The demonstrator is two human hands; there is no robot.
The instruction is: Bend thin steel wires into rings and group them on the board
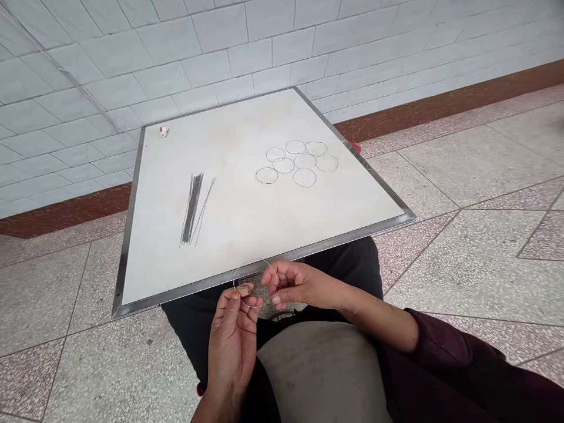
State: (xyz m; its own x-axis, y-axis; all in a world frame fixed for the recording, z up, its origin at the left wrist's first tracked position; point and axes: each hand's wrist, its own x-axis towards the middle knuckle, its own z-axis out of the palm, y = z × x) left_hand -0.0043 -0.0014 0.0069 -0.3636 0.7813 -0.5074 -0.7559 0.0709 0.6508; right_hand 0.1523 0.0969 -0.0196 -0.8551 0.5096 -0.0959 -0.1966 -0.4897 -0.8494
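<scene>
A thin wire ring [256, 259] is pinched between the thumb and forefinger of my left hand [232, 338], just off the table's front edge. Something tan, like tape, wraps the forefinger at the pinch. My right hand [295, 285] is beside the ring's right side, thumb and fingers parted; whether it touches the wire I cannot tell. On the white tabletop [238, 211], a bundle of straight dark wires [192, 208] lies left of centre, with a couple of loose wires [205, 211] beside it. Several finished wire rings [267, 183] lie flat to the right, some overlapping.
A small white and red object [164, 132] sits in the table's far left corner. The metal table rim [282, 257] runs close in front of my hands. Behind the table stands a white tiled wall [211, 47]. My lap and a grey cloth [326, 370] are below.
</scene>
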